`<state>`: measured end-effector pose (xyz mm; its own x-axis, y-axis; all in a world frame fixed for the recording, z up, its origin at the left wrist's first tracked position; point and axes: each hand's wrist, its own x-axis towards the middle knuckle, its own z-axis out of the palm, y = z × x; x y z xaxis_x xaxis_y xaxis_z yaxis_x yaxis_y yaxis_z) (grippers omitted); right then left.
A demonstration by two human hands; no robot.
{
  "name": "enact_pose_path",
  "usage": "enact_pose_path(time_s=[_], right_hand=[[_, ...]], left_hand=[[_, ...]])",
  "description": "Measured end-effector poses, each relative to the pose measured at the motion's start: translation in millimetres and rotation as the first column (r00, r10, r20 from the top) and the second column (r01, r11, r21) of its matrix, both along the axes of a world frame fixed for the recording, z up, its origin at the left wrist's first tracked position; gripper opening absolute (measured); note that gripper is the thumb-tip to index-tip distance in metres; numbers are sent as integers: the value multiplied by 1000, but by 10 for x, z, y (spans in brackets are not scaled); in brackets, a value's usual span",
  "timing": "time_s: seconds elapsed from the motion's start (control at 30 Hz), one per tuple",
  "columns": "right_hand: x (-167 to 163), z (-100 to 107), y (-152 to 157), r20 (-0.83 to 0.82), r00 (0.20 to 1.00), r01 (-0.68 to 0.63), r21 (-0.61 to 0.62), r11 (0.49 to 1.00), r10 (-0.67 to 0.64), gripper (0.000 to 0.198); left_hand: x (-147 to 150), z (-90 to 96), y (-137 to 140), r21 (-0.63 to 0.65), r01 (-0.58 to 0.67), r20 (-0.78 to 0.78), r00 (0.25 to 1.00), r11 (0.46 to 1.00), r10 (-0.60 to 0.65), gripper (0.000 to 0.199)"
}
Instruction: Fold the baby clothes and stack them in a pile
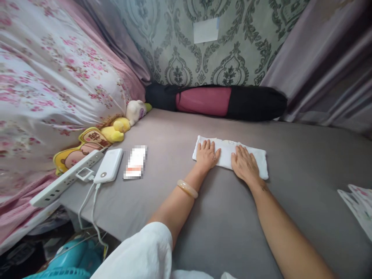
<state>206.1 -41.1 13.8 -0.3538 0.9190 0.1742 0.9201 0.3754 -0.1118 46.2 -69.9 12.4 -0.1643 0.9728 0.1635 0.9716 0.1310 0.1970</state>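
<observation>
A white folded cloth (224, 158) lies flat as a long strip on the grey sheet (168, 143). On its left part my left hand (207, 155) rests palm down, fingers stretched out; a pale bangle circles that wrist. My right hand (245, 163) lies palm down on the right part, its fingers also extended. Both hands touch the cloth's top without gripping it. Parts of the cloth are hidden beneath the palms.
Left are a blurred phone (136, 162), a white power bank (109, 166) with cables and a power strip (68, 176). Plush toys (116, 130) line the floral curtain. A black and maroon long bag (203, 100) lies along the wall. Patterned items (357, 205) sit at right.
</observation>
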Motion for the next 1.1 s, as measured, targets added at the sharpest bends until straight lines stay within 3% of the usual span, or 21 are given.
enact_pose_path(time_s=[0.43, 0.73, 0.9, 1.03, 1.1], right_hand=[[297, -9, 110, 4, 981, 195, -102, 976, -195, 65], [333, -77, 162, -103, 901, 415, -73, 907, -421, 70], [325, -33, 153, -114, 916, 380, -58, 923, -385, 68], [278, 35, 107, -120, 959, 260, 28, 965, -255, 65], [255, 32, 94, -102, 971, 222, 26, 975, -218, 65]], left_hand=[[-389, 0, -80, -74, -141, 86, 985, 987, 147, 67], [-454, -10, -82, -92, -157, 105, 980, 983, 166, 67], [-453, 16, -74, -76, -162, 79, 983, 984, 168, 65], [-399, 45, -59, 104, -97, -22, 995, 990, 99, 61], [-362, 31, -52, 117, -28, -59, 998, 993, 35, 60]])
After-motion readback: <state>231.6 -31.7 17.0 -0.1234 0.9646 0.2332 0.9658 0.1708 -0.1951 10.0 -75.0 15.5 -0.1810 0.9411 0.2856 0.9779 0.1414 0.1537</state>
